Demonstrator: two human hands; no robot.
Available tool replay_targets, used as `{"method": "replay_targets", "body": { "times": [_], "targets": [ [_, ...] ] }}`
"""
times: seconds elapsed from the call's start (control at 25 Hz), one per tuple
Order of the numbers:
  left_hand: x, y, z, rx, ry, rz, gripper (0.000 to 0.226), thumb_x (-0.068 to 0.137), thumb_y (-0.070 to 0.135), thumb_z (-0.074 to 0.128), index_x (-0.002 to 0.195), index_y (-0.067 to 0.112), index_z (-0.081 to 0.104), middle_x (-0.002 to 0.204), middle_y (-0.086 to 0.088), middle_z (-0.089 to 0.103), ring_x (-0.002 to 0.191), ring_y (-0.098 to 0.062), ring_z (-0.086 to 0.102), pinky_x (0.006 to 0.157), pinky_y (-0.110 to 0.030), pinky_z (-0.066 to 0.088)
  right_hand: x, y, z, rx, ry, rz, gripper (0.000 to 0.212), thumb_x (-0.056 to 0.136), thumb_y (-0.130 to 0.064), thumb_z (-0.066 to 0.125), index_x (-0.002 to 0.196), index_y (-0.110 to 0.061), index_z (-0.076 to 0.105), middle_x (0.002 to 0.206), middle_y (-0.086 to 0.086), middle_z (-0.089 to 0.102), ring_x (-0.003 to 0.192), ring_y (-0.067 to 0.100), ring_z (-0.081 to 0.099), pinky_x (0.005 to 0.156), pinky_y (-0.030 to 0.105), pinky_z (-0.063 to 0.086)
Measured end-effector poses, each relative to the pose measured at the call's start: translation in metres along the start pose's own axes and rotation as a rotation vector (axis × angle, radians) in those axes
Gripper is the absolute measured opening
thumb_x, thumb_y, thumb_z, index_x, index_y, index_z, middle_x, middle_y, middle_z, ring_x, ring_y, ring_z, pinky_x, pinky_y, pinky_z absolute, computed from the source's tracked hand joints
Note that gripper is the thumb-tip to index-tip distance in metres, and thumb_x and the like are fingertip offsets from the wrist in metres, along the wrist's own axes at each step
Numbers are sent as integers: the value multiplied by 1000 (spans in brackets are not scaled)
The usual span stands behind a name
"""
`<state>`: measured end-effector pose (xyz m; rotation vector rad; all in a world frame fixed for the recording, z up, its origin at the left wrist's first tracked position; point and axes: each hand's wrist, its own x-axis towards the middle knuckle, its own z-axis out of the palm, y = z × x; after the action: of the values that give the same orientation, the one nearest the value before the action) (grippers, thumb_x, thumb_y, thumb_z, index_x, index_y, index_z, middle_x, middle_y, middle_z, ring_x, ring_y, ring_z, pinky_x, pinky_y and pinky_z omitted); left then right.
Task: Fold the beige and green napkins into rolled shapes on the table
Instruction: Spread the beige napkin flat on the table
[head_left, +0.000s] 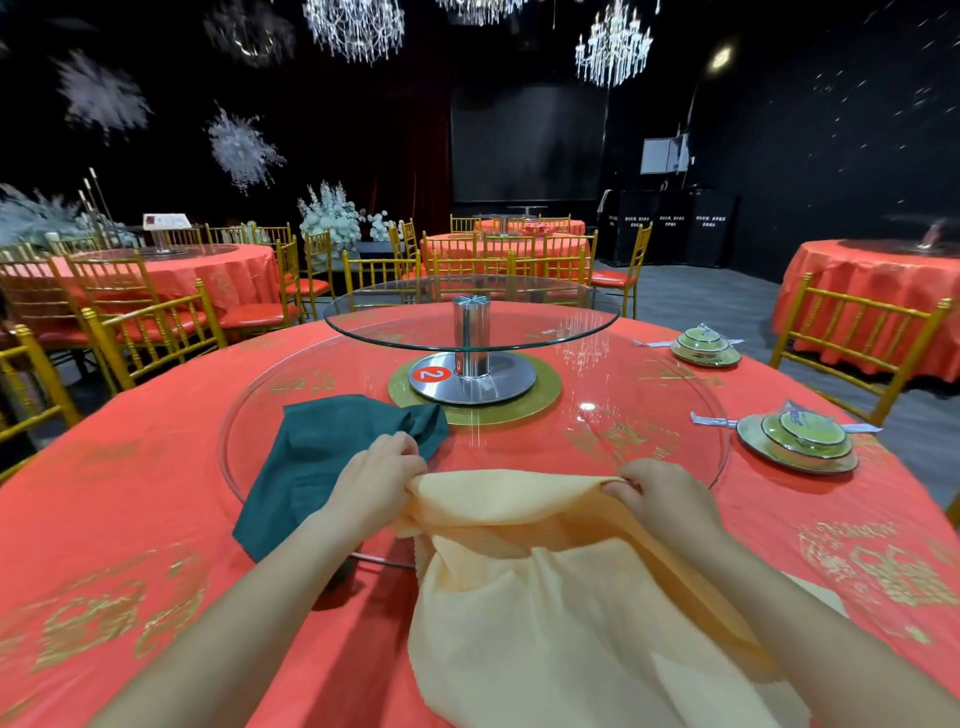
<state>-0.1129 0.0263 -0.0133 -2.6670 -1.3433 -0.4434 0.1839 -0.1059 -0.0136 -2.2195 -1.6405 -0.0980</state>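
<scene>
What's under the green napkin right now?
The green napkin lies partly on the big glass turntable, partly on the red tablecloth. Its folds hide anything else beneath it, and the left hand, pinching the beige napkin, blocks its near right edge.

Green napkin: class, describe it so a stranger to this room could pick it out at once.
Start at the near round table in the red cloth, with its glass turntable. On the turntable's near left edge, just past the left hand, lies the green napkin. It is dark and lies loosely folded, unlike the pale beige napkin held up beside it.
</scene>
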Motion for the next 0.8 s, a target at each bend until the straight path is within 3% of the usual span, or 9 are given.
{"method": "replay_targets", "body": {
  "times": [0.08, 0.2, 0.32, 0.4, 0.52, 0.64, 0.72, 0.8],
  "targets": [
    [5, 3, -3, -78, -80, 20, 28, 83, 10, 51, 102, 23, 67, 111, 9, 55, 104, -16, 51, 72, -29, 39, 8, 5, -5, 23, 49, 80, 26, 90, -43, 53, 88, -21, 68, 96, 1, 61, 96, 24, 58, 72, 34, 44],
    [11, 10, -5, -4, -155, 147, 37, 84, 19, 55, 119, 32, 57, 116, 11, 56, 110, -13, 53, 76, -32, 48, 16, 10, -4, 25, 88, 135, 21, 88, -43, 58, 90, -26, 70, 100, 3, 53, 98, 27, 57, 74, 34, 44],
    [10, 17, -9, 116, -111, 334, 71, 76, 23, 66, 140, 32, 35, 132, 6, 48, 113, -18, 53, 78, -33, 48, 22, 13, -5, 68, 53, 179, 20, 89, -40, 57, 87, -25, 69, 98, 2, 52, 98, 28, 57, 73, 35, 46],
    [5, 22, -3, 225, 53, 607, 93, 62, 29, 78, 142, 33, 30, 139, 1, 46, 107, -19, 58, 75, -32, 52, 22, 15, -5, 124, -9, 123, 23, 87, -43, 57, 88, -23, 69, 96, 2, 53, 99, 26, 57, 78, 37, 47],
    [-1, 27, 15, 332, 51, 862, 99, 54, 44, 81, 139, 38, 31, 143, -4, 43, 109, -19, 58, 75, -29, 53, 7, 13, 1, 98, -254, -59, 41, 77, -56, 63, 107, -29, 59, 105, -3, 51, 103, 18, 55, 83, 34, 45],
    [0, 26, 24, 223, 49, 824, 63, 68, 54, 62, 128, 40, 46, 139, -1, 49, 108, -18, 58, 73, -28, 53, -2, 21, 9, -132, -276, -60, 54, 73, -61, 63, 115, -30, 48, 110, -5, 49, 103, 19, 55, 79, 35, 45],
    [0, 29, 24, -18, 99, 656, 37, 79, 52, 49, 108, 34, 64, 123, 5, 61, 101, -12, 58, 70, -28, 53, 4, 32, 7, -79, -185, 38, 39, 78, -53, 63, 107, -28, 55, 108, -6, 55, 101, 18, 56, 77, 34, 47],
    [3, 35, 20, -351, 23, 345, 39, 86, 52, 45, 79, 21, 67, 85, 10, 64, 78, -5, 53, 64, -29, 45, 13, 41, 3, -32, -148, 95, 16, 82, -43, 61, 88, -28, 60, 97, -6, 62, 96, 19, 58, 72, 34, 48]
  ]
}}
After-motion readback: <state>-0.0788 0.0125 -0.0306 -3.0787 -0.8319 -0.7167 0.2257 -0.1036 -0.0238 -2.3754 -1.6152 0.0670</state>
